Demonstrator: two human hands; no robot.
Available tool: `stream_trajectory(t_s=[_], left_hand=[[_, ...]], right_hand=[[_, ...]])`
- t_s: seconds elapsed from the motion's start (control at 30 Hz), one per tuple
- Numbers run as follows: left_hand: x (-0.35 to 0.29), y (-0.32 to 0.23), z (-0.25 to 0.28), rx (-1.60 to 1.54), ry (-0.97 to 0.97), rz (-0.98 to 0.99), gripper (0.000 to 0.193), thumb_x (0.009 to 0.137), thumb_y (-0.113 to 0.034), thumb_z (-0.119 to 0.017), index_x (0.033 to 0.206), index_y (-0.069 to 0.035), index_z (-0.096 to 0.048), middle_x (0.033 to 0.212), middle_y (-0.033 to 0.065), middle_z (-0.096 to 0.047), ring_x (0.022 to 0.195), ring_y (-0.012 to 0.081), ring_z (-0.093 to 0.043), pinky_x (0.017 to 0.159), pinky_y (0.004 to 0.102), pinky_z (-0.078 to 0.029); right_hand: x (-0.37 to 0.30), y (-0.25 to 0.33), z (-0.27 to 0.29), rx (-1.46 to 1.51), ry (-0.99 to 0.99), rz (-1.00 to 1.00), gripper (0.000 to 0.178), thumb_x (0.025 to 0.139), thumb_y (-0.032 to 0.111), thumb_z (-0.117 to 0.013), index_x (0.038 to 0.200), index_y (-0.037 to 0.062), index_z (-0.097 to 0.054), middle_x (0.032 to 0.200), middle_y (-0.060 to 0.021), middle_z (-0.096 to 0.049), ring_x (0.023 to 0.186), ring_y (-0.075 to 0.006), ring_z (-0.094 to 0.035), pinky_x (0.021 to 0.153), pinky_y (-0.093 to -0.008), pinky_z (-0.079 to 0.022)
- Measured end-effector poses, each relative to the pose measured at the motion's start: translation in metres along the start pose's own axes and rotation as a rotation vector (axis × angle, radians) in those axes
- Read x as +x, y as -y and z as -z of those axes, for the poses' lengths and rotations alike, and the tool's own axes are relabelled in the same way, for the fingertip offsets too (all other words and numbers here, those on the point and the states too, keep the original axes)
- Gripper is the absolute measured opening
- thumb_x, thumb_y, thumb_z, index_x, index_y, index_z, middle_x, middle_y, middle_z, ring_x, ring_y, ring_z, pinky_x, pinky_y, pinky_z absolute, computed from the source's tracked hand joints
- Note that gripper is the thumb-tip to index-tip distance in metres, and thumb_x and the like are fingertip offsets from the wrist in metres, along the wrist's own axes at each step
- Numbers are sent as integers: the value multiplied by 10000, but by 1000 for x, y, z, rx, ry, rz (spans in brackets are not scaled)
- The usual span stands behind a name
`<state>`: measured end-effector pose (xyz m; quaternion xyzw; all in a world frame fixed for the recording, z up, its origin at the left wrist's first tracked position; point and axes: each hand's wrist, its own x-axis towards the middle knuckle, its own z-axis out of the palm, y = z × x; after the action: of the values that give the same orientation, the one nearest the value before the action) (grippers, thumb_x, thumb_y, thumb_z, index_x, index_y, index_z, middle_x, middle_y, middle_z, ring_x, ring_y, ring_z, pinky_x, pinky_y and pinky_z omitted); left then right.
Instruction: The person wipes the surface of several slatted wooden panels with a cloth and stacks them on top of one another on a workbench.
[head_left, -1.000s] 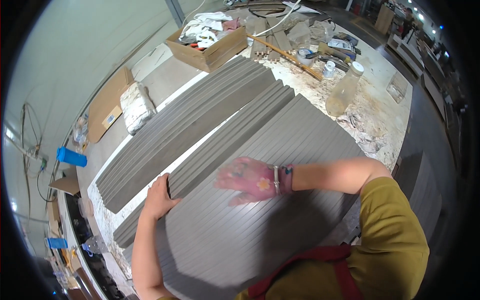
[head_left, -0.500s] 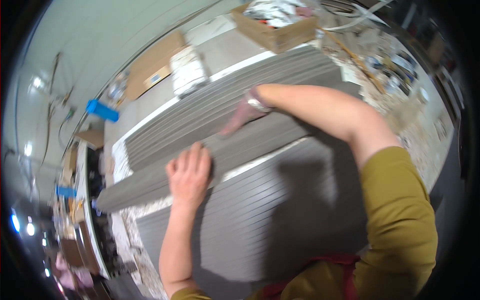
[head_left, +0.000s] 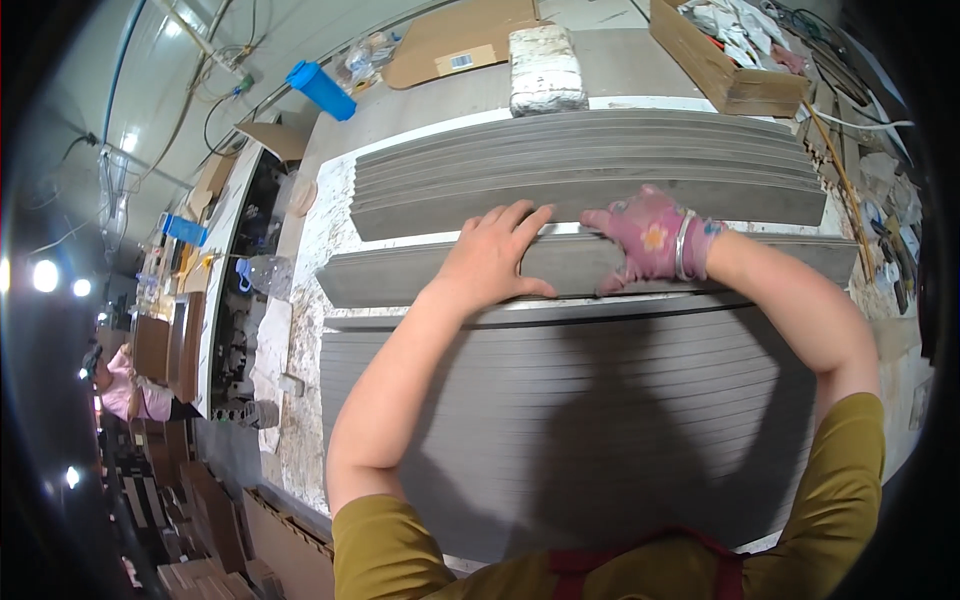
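Observation:
My bare left hand and my right hand, in a pink flowered glove, both grip one long grey plank at its middle. The plank lies across the workbench between two stacks. The far stack of grey planks is fanned out behind it. The near stack of grey planks spreads wide in front of me, partly under my shadow and arms.
A cardboard box of small items stands at the back right, a wrapped grey block and a cardboard sheet behind the far stack. A blue cylinder lies back left. Another person in pink is far left.
Both hands came together on the middle plank; my gloved right hand moved back from the far stack to beside the left. My head turned, so the planks now run level across the view.

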<state>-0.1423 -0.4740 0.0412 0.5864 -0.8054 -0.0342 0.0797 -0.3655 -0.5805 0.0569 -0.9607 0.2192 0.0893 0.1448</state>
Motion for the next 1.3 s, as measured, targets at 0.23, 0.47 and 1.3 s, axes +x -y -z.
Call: stream_trajectory(t_s=[0.23,0.47,1.3], left_hand=[[-16,6,-25,-29,50,43,808,612,-484,-810,1245,-74,-519,948,109,-580,917,303,-574,842,416,-432],[17,4,-43,48,-132,-28,811,621,-483,-797,1277,-115,-494,1203,119,-486,1163,306,-458,945,475,-385],[-42,-35,-19,-380,236,194,701,738,-422,-750,1269,-22,-528,1177,166,-580,1121,337,-527,957,407,-405]], right_hand=[[-7,9,-25,-52,-79,-6,765,707,493,-741,1279,52,-488,1160,-223,-562,1063,-378,-564,899,-433,-439],[-22,-8,-39,-131,-285,-136,772,725,476,-719,1348,113,-442,1250,-184,-511,1176,-356,-493,986,-453,-384],[-160,17,-99,-55,-463,-452,641,901,501,-506,1412,129,-395,1459,-149,-380,1384,-319,-295,1152,-461,-155]])
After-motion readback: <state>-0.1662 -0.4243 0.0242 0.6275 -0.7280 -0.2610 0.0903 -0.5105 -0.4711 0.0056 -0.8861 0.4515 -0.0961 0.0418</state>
